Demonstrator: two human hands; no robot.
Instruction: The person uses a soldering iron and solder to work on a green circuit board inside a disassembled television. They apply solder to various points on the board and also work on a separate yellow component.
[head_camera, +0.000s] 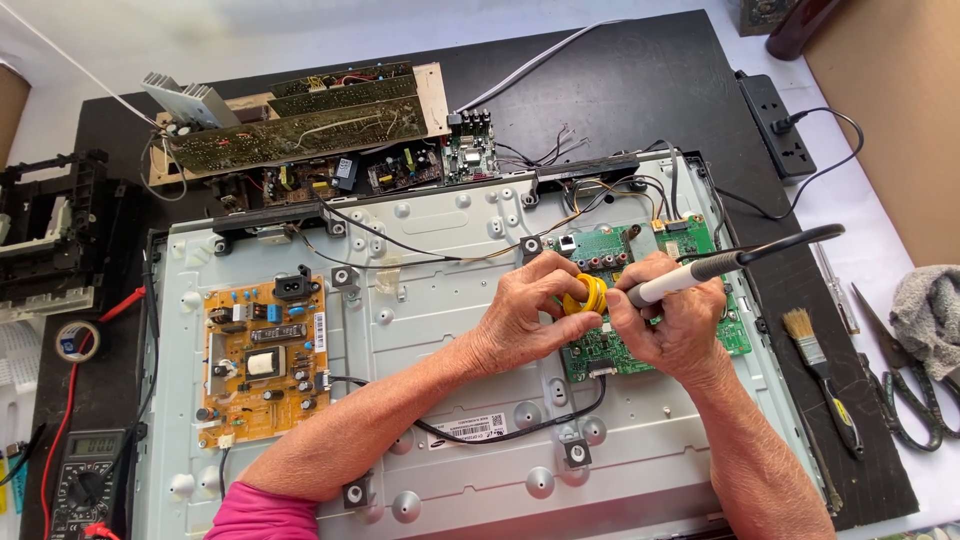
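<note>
- Single view, from a camera worn on the person's head; no second view to compare
- Looks steeply down, almost straight onto the work table (640, 70), from the person's side of it; the far edge of the table runs along the top of the frame
- Both forearms enter from the bottom edge; left hand (520, 320) and right hand (675, 325) sit slightly right of centre
- Close range: the opened metal back panel (450, 290) fills most of the frame, small parts on the green circuit board (640, 250) are readable
- Frame margins catch the multimeter (85, 480) at lower left, power strip (775, 120) at upper right, brush (822, 372) at right
</note>
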